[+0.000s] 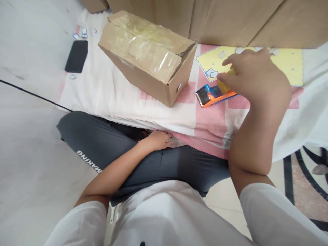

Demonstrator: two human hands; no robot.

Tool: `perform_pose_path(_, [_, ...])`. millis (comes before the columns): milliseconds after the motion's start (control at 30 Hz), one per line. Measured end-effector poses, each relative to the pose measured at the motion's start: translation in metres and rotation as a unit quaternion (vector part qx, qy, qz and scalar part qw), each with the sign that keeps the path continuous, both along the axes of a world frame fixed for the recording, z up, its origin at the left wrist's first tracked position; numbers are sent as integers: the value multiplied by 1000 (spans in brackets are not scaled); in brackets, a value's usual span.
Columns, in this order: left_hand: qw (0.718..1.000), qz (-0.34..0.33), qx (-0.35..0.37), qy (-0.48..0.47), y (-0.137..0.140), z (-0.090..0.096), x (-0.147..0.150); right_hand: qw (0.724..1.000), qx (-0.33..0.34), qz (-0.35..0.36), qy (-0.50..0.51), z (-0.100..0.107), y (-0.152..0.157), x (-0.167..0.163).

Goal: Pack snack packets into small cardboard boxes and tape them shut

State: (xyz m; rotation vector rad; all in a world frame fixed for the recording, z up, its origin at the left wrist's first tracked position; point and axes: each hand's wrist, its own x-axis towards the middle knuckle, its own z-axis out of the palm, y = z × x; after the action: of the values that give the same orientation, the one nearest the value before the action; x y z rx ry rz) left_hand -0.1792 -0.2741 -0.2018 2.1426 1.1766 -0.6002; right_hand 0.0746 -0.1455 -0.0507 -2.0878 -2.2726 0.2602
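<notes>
My right hand is above an orange and blue tape dispenser, its thumb and fingers apart. The dispenser lies on the cloth with its toothed cutter end pointing left; a yellowish tape roll shows partly beneath the hand. Whether the fingertips touch the roll, I cannot tell. Left of the dispenser stands a cardboard box, its top covered with shiny clear tape. My left hand rests on my lap at the cloth's front edge, with fingers stretched out and nothing visible in them.
A dark phone-like slab lies at the far left of the patterned cloth. Large cardboard boxes form a wall behind. A thin black cable runs in from the left edge. Patterned floor shows at the lower right.
</notes>
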Motion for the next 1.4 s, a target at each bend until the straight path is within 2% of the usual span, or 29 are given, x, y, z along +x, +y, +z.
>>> perform_pose_path(1400, [1000, 2, -6, -2, 1, 0, 0, 1000, -1, -5, 7, 2, -1, -1])
